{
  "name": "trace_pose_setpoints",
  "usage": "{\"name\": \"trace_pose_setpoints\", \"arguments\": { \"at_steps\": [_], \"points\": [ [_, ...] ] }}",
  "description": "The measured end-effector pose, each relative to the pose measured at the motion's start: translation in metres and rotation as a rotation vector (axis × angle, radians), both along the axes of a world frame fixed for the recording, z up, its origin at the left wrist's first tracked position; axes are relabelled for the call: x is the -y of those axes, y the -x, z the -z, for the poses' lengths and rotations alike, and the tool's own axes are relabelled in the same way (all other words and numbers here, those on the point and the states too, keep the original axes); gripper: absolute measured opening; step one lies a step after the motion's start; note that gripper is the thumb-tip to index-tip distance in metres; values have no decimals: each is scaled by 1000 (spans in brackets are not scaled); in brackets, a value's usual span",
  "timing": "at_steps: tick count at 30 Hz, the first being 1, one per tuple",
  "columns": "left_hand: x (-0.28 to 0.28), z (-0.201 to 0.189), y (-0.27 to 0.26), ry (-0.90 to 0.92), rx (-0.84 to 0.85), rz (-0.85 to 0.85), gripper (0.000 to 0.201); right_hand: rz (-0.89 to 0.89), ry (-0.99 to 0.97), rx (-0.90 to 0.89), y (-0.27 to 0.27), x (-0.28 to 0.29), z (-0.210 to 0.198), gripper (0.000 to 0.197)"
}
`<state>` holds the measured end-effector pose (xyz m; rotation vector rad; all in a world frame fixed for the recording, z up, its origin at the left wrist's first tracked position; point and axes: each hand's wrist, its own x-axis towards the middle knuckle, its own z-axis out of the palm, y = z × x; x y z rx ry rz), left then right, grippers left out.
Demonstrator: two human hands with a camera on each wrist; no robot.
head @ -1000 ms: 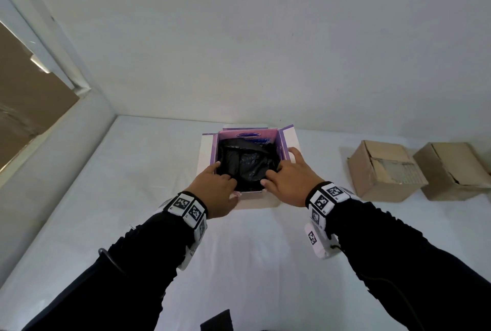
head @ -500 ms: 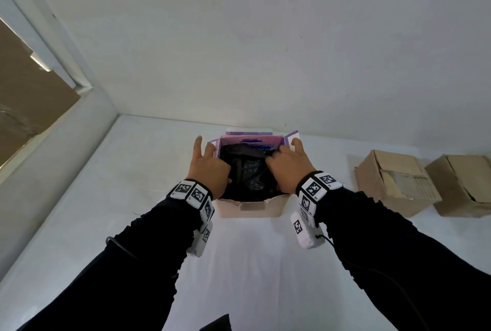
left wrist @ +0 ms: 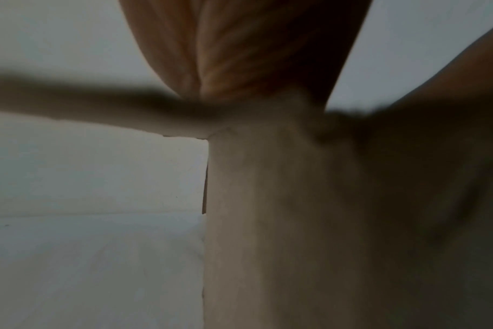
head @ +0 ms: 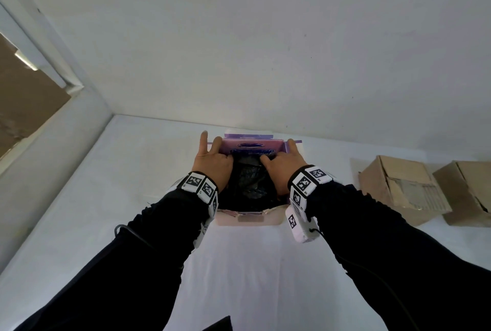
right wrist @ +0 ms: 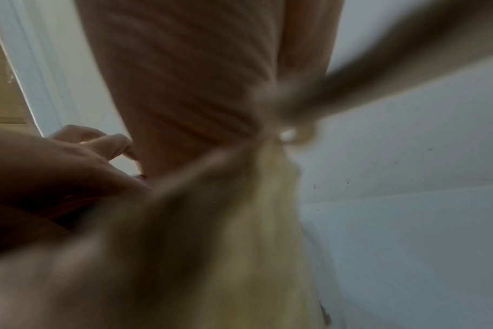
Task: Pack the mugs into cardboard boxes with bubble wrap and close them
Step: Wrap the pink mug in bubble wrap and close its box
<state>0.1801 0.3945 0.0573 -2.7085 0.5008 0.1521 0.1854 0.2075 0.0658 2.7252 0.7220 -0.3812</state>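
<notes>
Black crinkled wrapping point(head: 249, 179), apparently the padded mug bundle, fills the open pink-and-purple cardboard box point(head: 251, 217); no mug surface shows. Left hand point(head: 212, 163): index and middle fingers point(head: 204, 142) extended along the box's far-left corner, thumb side tucked against the wrapping; whether any flap is pinched cannot be told. Right hand point(head: 283, 164): fingers spread, index pressing the wrapping near the far wall, outer fingers lying on the right-hand flap point(head: 291, 146). Neither hand visibly curls round anything. Both wrist views are blurred, showing only pale cardboard close to the lens. Probable step: tucking the bundle down before folding the flaps.

Risks, as judged: springy wrapping may rise and stop the flaps meeting; uneven pressure could tilt the light box on the white table point(head: 132, 198); the torn near edge might rip further.

Two brown cardboard boxes point(head: 401, 187) point(head: 467, 192) stand well apart, at right, flaps partly folded; contents unseen.
</notes>
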Motion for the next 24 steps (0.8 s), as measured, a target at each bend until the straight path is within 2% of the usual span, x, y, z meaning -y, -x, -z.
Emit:
{"name": "trace_pose_setpoints", "arguments": {
  "at_steps": [8, 16, 18, 20, 22, 24],
  "points": [
    [12, 7, 6, 22, 6, 54, 32, -44, 103, 57, -3, -3, 8, 75],
    [11, 11, 9, 37, -6, 36, 37, -39, 51, 67, -2, -1, 10, 59],
    [11, 12, 9, 86, 16, 20, 44, -39, 45, 66, 0, -1, 8, 56],
    [9, 12, 11, 134, 19, 10, 55, -23, 2, 77, 2, 0, 10, 66],
    [8, 14, 14, 179, 24, 15, 56, -13, -79, 107, 5, 1, 13, 78],
    [6, 14, 19, 201, 8, 14, 52, -16, -138, 107, 8, 4, 14, 75]
  ]
}}
